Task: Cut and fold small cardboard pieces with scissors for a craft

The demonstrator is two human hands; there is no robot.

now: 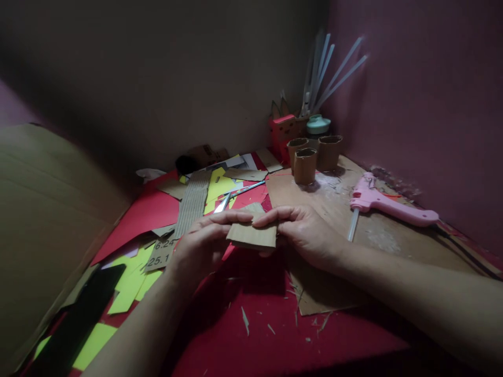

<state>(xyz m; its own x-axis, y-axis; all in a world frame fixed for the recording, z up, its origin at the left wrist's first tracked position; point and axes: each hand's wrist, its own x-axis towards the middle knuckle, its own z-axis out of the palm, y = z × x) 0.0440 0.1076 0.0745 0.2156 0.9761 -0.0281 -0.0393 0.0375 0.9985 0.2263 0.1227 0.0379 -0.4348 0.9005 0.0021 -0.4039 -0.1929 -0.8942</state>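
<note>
Between both hands, above the red table surface (251, 293), I hold a small piece of cardboard (253, 235). My left hand (200, 241) grips its left side, fingers along the upper edge. My right hand (306, 233) pinches the right side, with a fingertip resting on top of the piece. Its near edge faces me and looks slightly curved. Just beyond the fingers lies a pair of scissors (223, 203), blades partly behind my left hand. To the right, a pink glue gun (393, 205) rests on a cardboard sheet (330, 293), a clear glue stick at one end.
Several small cardboard cups (305, 167) stand at the back by a red box (282, 139) and upright glue sticks (338, 73). Paper and corrugated scraps (193, 199) cover the left, beside a black strip (82, 319). Walls close in behind and right; a cardboard panel (47, 220) stands left.
</note>
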